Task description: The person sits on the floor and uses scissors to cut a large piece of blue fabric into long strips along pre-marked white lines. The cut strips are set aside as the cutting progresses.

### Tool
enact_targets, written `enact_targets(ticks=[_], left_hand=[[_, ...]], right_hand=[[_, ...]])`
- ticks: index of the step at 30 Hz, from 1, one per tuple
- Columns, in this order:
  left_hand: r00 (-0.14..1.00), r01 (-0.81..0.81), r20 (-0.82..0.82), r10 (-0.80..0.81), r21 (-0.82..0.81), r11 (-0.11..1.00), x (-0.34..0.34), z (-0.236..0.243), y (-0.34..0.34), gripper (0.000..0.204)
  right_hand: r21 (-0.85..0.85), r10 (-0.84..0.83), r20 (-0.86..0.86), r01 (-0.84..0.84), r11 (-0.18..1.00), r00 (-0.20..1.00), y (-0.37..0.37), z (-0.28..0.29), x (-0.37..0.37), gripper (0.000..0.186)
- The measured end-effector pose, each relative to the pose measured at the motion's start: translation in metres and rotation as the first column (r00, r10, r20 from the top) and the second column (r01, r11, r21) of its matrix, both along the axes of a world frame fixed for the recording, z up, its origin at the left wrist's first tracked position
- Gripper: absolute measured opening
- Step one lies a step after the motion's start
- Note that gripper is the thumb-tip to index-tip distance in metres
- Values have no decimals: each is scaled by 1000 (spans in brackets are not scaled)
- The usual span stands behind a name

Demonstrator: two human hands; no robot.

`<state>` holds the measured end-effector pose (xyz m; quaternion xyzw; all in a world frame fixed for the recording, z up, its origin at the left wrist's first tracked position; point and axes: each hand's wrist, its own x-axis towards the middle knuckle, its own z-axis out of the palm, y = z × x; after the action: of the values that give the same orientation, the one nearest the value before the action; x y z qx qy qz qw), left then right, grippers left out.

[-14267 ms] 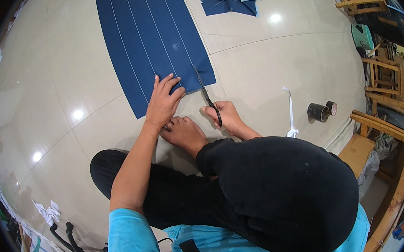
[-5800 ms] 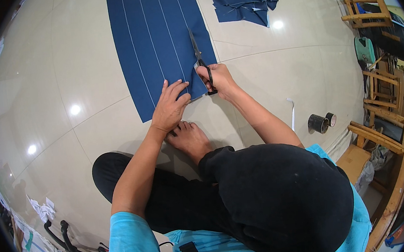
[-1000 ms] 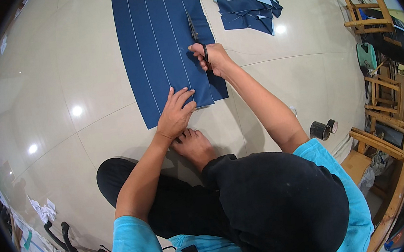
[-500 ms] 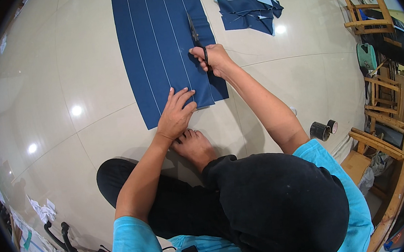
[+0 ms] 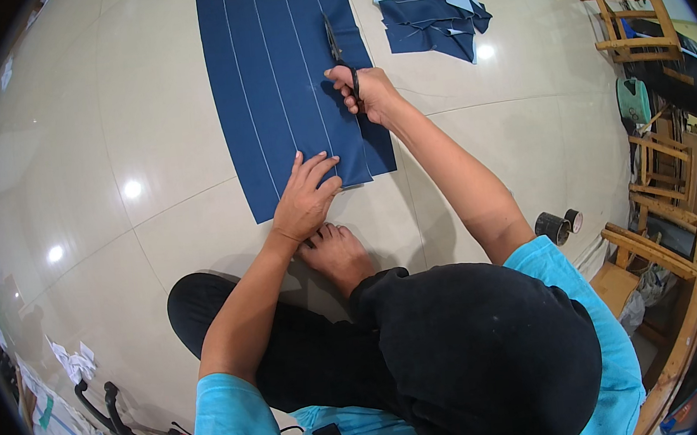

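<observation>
A long piece of navy blue fabric (image 5: 266,84) with several pale lines drawn along it lies on the tiled floor in front of me. My left hand (image 5: 305,196) rests on its near edge, fingers spread and flat. In my right hand (image 5: 364,93) is a pair of scissors (image 5: 336,49) with black handles, my fingers closed through the loops. The blades point away from me, over the right part of the fabric. A loose flap lies along the right side, with more navy cloth showing beneath it.
Navy fabric scraps (image 5: 435,19) lie at the far right. Two rolls of black tape (image 5: 552,228) sit near wooden stools (image 5: 635,31) along the right side. A black chair base (image 5: 122,428) and crumpled white scraps (image 5: 73,360) are at the left. My bare foot (image 5: 339,255) is by the fabric's near edge.
My right hand and the scissors have moved very slightly toward the far side. My left hand stays flat on the fabric.
</observation>
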<state>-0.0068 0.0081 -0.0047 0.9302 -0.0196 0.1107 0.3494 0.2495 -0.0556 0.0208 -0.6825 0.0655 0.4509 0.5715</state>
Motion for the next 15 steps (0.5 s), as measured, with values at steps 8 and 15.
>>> enact_targets(ticks=[8, 15], left_hand=[[1000, -8, 14, 8, -8, 1000, 0, -1, 0, 17], [1000, -5, 11, 5, -1, 1000, 0, -1, 0, 17]], right_hand=[[9, -18, -9, 18, 1000, 1000, 3, 1, 1, 33], [8, -5, 1, 5, 1000, 1000, 3, -4, 4, 30]])
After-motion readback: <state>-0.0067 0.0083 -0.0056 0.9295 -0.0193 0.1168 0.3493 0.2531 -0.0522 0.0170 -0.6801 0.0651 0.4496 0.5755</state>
